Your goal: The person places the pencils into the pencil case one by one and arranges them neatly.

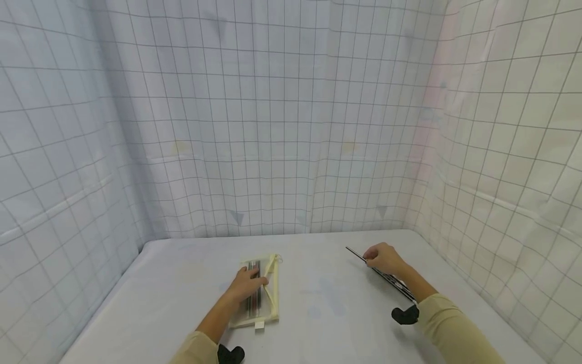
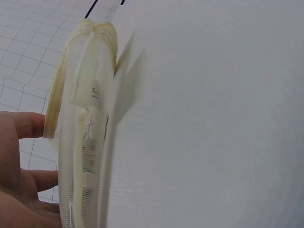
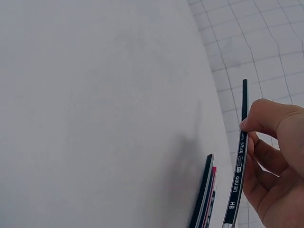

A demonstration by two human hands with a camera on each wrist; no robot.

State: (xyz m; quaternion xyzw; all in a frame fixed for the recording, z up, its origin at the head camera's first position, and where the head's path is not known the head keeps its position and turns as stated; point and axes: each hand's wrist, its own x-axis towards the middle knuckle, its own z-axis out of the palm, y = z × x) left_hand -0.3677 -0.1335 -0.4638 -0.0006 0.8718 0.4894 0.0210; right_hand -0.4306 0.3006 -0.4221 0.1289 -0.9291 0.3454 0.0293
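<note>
A clear mesh zip pouch (image 1: 274,314) with cream edging lies on the white table at centre left, with dark and reddish sticks inside. My left hand (image 1: 245,287) rests over it, thumb hooked at the zipper-side edge, which bows inward there. In the left wrist view, the cream binding (image 2: 56,99) stands away from the rest of the pouch beside the fingers. On the right, my right hand (image 1: 384,259) pinches a dark pencil marked HB (image 3: 237,175) between thumb and fingers, tilted above the table. Several more pencils (image 3: 203,199) lie below it.
The table (image 1: 313,333) is covered in white. Grid-patterned white curtains (image 1: 282,126) enclose the back and both sides. A small white tag (image 1: 259,326) sticks out at the pouch's near edge. Black wrist mounts (image 1: 405,315) sit at both sleeves.
</note>
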